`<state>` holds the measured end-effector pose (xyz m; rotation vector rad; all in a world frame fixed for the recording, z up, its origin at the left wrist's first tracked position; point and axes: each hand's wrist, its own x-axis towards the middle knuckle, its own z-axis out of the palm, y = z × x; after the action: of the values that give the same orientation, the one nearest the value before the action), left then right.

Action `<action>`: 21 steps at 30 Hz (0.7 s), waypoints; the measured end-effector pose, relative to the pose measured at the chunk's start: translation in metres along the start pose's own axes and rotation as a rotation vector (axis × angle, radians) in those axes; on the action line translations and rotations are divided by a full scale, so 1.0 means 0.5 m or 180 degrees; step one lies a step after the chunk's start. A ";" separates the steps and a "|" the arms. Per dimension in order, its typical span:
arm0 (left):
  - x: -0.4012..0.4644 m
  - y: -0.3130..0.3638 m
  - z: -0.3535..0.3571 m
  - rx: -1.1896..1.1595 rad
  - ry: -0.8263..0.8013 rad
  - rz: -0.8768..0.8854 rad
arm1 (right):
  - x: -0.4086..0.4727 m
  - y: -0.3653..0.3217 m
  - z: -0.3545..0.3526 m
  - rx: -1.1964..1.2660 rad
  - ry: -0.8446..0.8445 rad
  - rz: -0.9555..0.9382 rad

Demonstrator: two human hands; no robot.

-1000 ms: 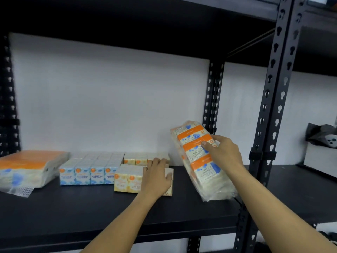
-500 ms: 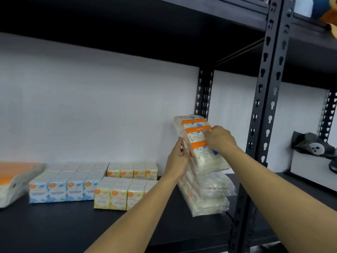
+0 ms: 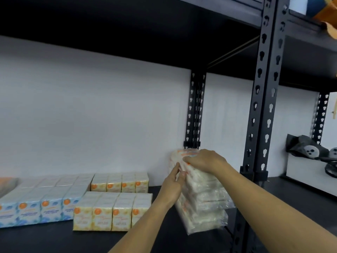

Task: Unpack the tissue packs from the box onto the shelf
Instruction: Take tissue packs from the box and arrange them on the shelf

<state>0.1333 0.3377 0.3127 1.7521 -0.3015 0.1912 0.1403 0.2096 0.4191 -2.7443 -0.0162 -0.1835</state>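
Yellow boxed packs (image 3: 113, 210) stacked left of left hand (image 3: 172, 187); black upright (image 3: 262, 114) right of right hand (image 3: 206, 160). Clear-wrapped tissue pack (image 3: 202, 203) stood on end, gripped at top by right hand, steadied by straight left fingers.

I see a matt black shelf (image 3: 182, 240) on perforated metal uprights (image 3: 264, 110). The tissue stack (image 3: 204, 203) wears clear, glossy, crinkled plastic film. The yellow packs (image 3: 109, 214) and blue packs (image 3: 36, 212) look smooth, faintly shiny. The wall (image 3: 91, 115) is plain matt white.

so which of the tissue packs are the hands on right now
The clear-wrapped stack of packs by the shelf post, with both hands on its top; the yellow packs and blue packs lie untouched.
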 end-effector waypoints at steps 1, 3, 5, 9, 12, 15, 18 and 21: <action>0.003 -0.003 0.002 -0.0026 -0.0001 0.0017 | 0.004 0.002 -0.001 0.0044 0.0028 0.0021; 0.008 -0.004 0.004 -0.0061 0.0027 0.0033 | 0.012 0.007 -0.002 0.0164 0.0109 0.0024; 0.015 -0.006 0.006 -0.0069 0.0045 0.0043 | 0.013 0.009 -0.007 0.0267 0.0211 -0.0005; 0.023 -0.007 0.011 -0.0113 0.0090 0.0030 | 0.020 0.014 -0.006 0.0335 0.0245 -0.0043; 0.027 -0.005 0.012 -0.0054 0.0065 0.0031 | 0.027 0.016 -0.003 0.0343 0.0240 -0.0089; 0.032 -0.001 0.008 0.0120 0.0006 -0.0015 | 0.036 0.018 -0.001 0.0344 0.0251 -0.0096; 0.036 0.000 -0.002 0.0372 -0.0061 -0.0080 | 0.039 0.018 0.004 0.0293 0.0369 -0.0040; 0.024 0.005 -0.021 0.0641 -0.0010 -0.0009 | 0.031 0.010 0.010 -0.0101 0.0912 -0.0102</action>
<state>0.1441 0.3461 0.3207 1.9519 -0.2901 0.2233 0.1565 0.2065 0.4147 -2.7237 0.0210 -0.5880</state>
